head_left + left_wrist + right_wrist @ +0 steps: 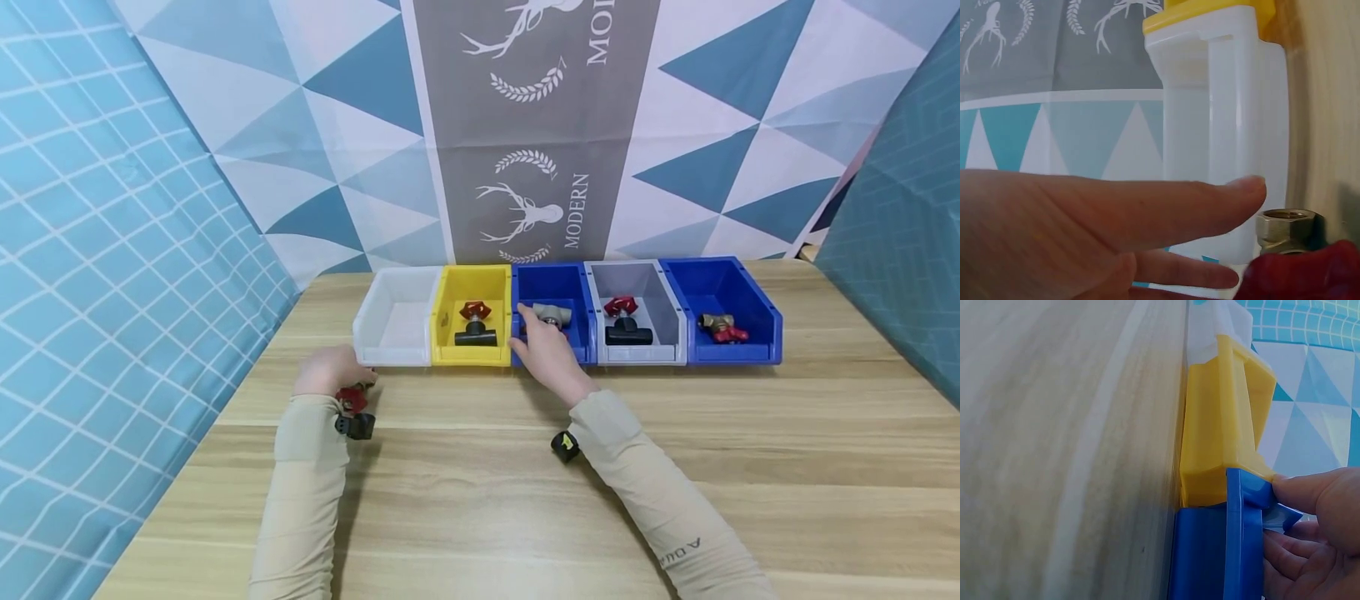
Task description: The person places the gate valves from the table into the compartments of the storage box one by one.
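Note:
My left hand (330, 371) is beside the front left corner of the white bin (393, 357), its thumb (1210, 203) straight across it in the left wrist view. Right by that hand stands a valve with a red handwheel (351, 399) and a metal hex end (1285, 228). My right hand (551, 350) is at the middle blue bin (558, 272). Its thumb (1304, 490) lies at the join with the yellow bin (471, 357), and its curled fingers reach behind the blue wall, pinching it. A grey valve (553, 314) in that bin is partly hidden by the hand.
A black valve with red handwheel (476, 333) lies in the yellow bin, a similar black valve (628, 333) in the grey bin (645, 355). The right blue bin (738, 353) contains a brass valve (716, 322). Bins stand side by side on the wooden table (465, 500), before a patterned backdrop (360, 150).

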Tool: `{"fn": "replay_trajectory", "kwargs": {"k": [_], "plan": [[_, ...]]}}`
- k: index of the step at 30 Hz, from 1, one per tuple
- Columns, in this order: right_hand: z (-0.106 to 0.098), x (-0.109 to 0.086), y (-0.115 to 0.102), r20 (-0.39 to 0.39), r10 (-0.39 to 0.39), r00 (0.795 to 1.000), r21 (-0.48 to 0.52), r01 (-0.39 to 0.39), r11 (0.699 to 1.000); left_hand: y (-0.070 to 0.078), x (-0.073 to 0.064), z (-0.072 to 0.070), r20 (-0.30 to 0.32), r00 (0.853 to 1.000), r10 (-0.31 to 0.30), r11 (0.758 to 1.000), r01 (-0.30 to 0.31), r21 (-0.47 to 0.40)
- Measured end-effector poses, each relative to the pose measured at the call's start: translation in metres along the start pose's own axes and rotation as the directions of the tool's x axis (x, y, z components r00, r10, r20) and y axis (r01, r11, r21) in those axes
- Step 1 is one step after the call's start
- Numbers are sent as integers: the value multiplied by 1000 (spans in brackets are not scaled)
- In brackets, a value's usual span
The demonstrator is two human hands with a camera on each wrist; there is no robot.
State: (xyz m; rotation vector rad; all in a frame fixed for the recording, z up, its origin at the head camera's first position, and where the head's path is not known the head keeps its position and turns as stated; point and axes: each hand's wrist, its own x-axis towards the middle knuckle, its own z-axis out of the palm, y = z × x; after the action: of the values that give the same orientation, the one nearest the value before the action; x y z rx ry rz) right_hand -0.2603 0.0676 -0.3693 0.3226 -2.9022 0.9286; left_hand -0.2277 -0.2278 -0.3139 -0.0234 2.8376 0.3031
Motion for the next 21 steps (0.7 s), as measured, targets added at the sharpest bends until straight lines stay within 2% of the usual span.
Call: {"fn": "replay_trajectory", "kwargs": {"k": [6,13,21], "plan": [[0,0,1,-5,-5,1000,11,5,1000,-1,2,3,24,1000,-8,1000,8,8],[0,0,1,-15,-10,1000,9,10,1000,-4,5,8,62,997,-45,997,48,-57],[-1,-1,0,-19,-29,999,-1,29,1000,-7,6,10,129,991,-35,996,46,-81]]}}
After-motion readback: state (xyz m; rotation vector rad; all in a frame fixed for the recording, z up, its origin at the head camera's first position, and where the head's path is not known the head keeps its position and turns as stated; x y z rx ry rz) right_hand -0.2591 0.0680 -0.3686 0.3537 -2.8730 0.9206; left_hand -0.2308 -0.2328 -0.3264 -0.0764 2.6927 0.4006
